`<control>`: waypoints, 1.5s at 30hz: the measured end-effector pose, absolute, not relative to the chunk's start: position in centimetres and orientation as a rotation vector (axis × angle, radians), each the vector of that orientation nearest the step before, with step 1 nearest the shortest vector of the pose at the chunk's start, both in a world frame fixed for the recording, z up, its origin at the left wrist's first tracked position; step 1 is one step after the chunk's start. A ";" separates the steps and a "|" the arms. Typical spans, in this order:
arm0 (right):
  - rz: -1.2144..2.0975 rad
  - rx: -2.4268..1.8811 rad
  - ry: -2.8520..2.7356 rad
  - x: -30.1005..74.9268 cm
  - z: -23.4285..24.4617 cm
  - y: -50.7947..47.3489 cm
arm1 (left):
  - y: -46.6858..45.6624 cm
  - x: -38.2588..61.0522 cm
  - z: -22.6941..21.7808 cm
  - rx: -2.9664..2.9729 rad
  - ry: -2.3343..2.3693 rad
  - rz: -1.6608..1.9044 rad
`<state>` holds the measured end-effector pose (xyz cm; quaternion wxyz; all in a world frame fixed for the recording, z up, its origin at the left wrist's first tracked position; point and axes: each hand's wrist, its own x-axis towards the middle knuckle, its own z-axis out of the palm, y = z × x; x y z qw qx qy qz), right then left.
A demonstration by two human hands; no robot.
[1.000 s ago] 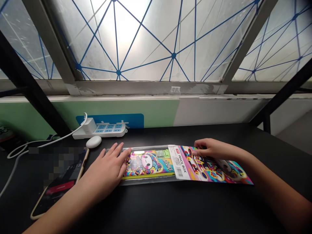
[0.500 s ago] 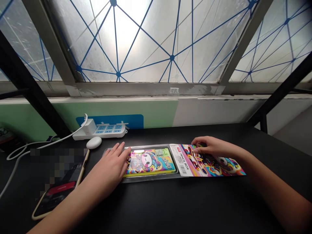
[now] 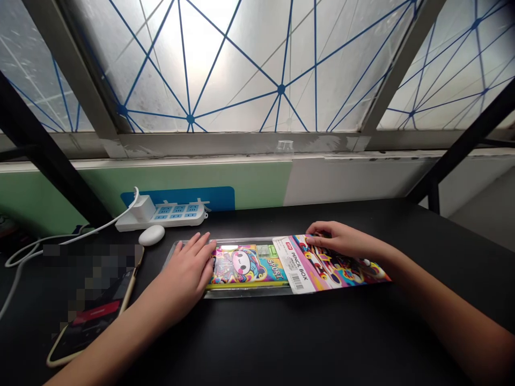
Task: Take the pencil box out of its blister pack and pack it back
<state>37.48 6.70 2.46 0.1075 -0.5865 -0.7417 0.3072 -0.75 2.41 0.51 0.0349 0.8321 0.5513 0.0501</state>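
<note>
A colourful pencil box (image 3: 245,265) with a cartoon face and the word SPORT lies in a clear plastic tray (image 3: 249,292) on the black table. Over the tray's left end rests my left hand (image 3: 193,268), fingers extended and slightly spread, covering that end of the box. A printed card (image 3: 295,265) marked PENCIL BOX overlaps the right end of the tray and box. My right hand (image 3: 336,238) pinches the card's far edge between thumb and fingers. Part of the card is hidden under that hand and wrist.
At the left lies a phone (image 3: 96,316) in a pale case, near my left forearm. Behind it are a white oval object (image 3: 152,235) and a white power strip (image 3: 181,215) with a plugged-in cable (image 3: 96,230). Black slanted bars (image 3: 454,147) stand at both sides.
My right hand has slid the card left, so it covers more of the tray and the box's right end. My left hand keeps its place on the tray. The view has shifted slightly.
</note>
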 end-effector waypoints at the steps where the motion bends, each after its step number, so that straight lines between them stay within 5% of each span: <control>1: 0.920 -1.712 -2.149 37.0 2.4 6.6 | 2.4 -0.8 0.5 2.561 1.698 0.151; 45: 1.006 -1.753 -1.933 34.5 2.2 5.9 | 2.2 0.1 0.3 2.515 1.705 0.131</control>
